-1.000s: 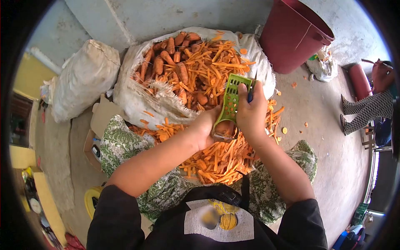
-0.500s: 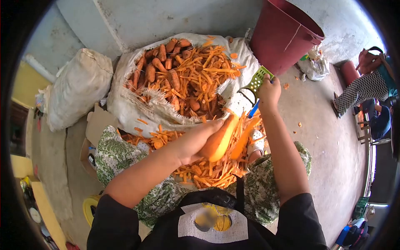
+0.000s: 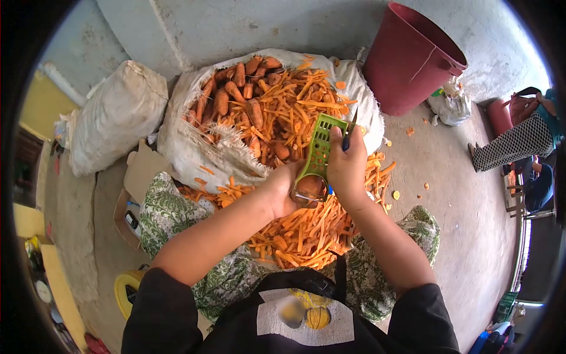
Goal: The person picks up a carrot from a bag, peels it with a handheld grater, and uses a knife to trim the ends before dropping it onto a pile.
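My left hand (image 3: 280, 187) is closed around a carrot (image 3: 311, 186), mostly hidden behind the tool and the hand. My right hand (image 3: 346, 168) grips a green peeler (image 3: 321, 141) with holes in its handle; its blade end lies over the carrot. A small knife (image 3: 352, 125) with a dark blade and blue handle is held in the same hand. Below both hands spreads a pile of orange peel strips (image 3: 300, 239). In front, an open white sack (image 3: 203, 156) bears whole carrots (image 3: 233, 91) and a heap of peelings (image 3: 300, 97).
A tall maroon bin (image 3: 401, 71) stands against the wall at back right. To the left are a full white sack (image 3: 121, 118) and an open cardboard box (image 3: 127, 218). Scraps dot the floor (image 3: 448, 236) at right, where other people (image 3: 519, 135) are at the edge.
My right hand has brought the peeler and knife leftward and down from the right onto the carrot. The carrot has turned in my left hand and is now mostly covered.
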### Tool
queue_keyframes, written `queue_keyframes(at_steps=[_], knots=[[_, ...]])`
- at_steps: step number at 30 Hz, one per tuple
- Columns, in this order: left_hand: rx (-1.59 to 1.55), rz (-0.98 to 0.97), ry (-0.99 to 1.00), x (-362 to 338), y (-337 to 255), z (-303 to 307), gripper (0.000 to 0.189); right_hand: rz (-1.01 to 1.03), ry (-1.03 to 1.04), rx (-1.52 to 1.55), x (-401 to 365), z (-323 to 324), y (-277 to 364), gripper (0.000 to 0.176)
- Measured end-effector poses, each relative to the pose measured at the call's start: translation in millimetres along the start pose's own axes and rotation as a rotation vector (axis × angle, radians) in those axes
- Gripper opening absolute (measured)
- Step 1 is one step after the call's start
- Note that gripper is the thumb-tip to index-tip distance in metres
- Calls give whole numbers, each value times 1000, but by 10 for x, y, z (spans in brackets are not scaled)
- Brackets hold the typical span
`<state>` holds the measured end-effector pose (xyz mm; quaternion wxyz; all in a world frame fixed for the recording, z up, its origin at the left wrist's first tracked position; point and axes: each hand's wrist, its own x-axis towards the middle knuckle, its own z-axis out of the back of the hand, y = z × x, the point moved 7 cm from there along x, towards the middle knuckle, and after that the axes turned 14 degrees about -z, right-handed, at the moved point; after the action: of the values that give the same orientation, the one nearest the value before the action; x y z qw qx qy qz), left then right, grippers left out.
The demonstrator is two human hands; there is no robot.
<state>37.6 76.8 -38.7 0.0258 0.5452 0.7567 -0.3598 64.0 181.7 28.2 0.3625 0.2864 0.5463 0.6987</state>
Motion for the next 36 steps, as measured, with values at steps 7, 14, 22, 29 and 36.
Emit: queue_keyframes(at_steps=[7,14,22,29,36], knots=[[131,-35,21,-36,-14,-19,32,-156,-7,-154,57,69,-116,22],[268,130,115,-278,43,-185,43,-251,-263,123,848,684,-593,22],[48,11,99,23,-4,-58,34,-176,88,238,-84,36,64,21],[211,25,24,-38,-1,-11,31,62,-79,-225,-117,84,104,19],[267,89,103,34,112,-6,33,-192,-123,-211,226,225,-221,22]])
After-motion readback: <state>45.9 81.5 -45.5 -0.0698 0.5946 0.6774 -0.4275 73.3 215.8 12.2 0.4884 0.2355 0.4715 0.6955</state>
